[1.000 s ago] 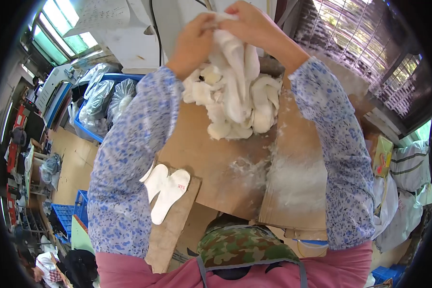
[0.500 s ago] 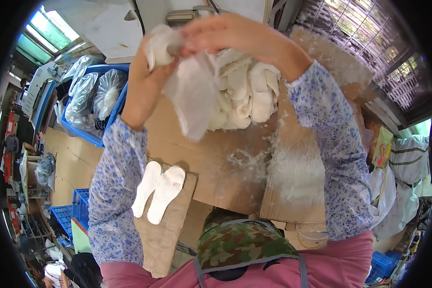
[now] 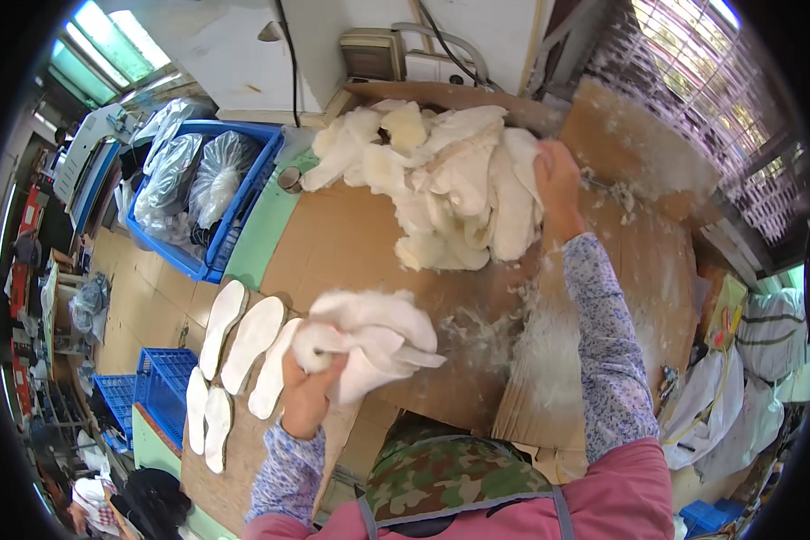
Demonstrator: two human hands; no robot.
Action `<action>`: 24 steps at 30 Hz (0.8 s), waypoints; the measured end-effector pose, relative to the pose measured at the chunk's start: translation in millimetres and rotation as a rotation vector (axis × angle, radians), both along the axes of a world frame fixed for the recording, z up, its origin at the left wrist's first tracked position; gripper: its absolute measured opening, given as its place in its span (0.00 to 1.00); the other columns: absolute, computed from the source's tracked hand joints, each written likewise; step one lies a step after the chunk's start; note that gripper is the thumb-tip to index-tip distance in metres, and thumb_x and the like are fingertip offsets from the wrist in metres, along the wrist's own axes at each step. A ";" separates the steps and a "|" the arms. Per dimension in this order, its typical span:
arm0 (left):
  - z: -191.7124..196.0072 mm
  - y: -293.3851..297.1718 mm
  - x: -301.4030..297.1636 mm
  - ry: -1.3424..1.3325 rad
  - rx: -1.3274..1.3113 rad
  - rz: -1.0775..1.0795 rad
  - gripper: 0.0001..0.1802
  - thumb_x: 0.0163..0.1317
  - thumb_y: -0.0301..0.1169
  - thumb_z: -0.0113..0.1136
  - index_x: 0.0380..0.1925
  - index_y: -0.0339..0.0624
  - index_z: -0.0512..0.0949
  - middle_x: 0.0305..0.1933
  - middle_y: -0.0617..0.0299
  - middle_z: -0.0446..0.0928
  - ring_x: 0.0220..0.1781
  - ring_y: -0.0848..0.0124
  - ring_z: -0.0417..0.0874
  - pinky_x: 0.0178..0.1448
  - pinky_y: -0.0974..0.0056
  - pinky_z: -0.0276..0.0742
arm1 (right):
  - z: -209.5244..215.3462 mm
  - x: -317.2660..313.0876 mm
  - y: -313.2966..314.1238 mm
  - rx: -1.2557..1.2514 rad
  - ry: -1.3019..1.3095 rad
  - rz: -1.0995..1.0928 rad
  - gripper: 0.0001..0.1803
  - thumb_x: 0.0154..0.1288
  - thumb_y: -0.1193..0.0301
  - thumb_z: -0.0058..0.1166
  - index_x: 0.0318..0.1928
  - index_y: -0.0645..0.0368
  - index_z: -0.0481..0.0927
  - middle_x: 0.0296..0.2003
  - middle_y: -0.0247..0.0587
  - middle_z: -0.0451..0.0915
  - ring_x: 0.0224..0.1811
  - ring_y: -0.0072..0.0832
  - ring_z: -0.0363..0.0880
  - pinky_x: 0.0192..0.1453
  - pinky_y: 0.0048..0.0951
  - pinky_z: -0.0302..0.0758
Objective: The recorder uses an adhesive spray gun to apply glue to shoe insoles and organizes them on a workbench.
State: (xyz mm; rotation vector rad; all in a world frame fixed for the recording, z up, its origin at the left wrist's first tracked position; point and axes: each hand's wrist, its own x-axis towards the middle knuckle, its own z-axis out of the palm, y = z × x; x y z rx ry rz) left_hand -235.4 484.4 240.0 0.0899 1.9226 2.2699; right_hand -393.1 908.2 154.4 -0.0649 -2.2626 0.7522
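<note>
My left hand [image 3: 308, 396] holds a bunch of white fleecy insoles [image 3: 373, 337] low over the cardboard-covered table [image 3: 351, 243], close to my body. Just left of it several flat white insoles [image 3: 243, 342] lie side by side on a cardboard strip. My right hand [image 3: 556, 184] is stretched out to the far right edge of a big heap of white fleecy insoles [image 3: 450, 180] and rests against it; whether its fingers grip a piece is hidden. White fluff [image 3: 531, 360] is scattered over the table on the right.
A blue crate [image 3: 209, 261] with clear plastic bags of goods [image 3: 193, 171] stands at the left. A smaller blue crate [image 3: 153, 396] sits lower left. A machine with cables [image 3: 396, 54] is behind the heap. Bags and white sacks [image 3: 738, 396] lie at the right.
My left hand has come down from the heap toward my body with a bunch of insoles. My right hand has moved to the heap's right side. More flat insoles show at the left.
</note>
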 end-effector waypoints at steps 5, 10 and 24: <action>-11.0 8.5 22.9 -0.080 0.101 0.017 0.16 0.56 0.18 0.58 0.46 0.37 0.74 0.46 0.63 0.75 0.51 0.73 0.75 0.57 0.67 0.70 | 52.8 -56.7 -47.2 0.051 0.003 0.169 0.10 0.59 0.68 0.53 0.38 0.59 0.80 0.36 0.47 0.82 0.42 0.47 0.79 0.46 0.43 0.74; -24.3 18.2 32.5 -0.164 0.202 -0.074 0.16 0.57 0.18 0.58 0.46 0.39 0.75 0.48 0.64 0.74 0.51 0.73 0.74 0.56 0.68 0.69 | 27.1 -110.2 -134.0 0.156 -0.441 0.243 0.16 0.55 0.60 0.57 0.36 0.60 0.82 0.38 0.49 0.83 0.43 0.47 0.80 0.48 0.46 0.74; -31.6 13.7 32.4 -0.073 0.087 -0.286 0.13 0.56 0.20 0.59 0.43 0.38 0.76 0.45 0.61 0.75 0.48 0.71 0.74 0.55 0.67 0.68 | 98.1 -22.1 74.3 -0.123 -0.021 0.493 0.14 0.56 0.75 0.55 0.45 0.62 0.78 0.44 0.41 0.80 0.50 0.33 0.76 0.53 0.32 0.72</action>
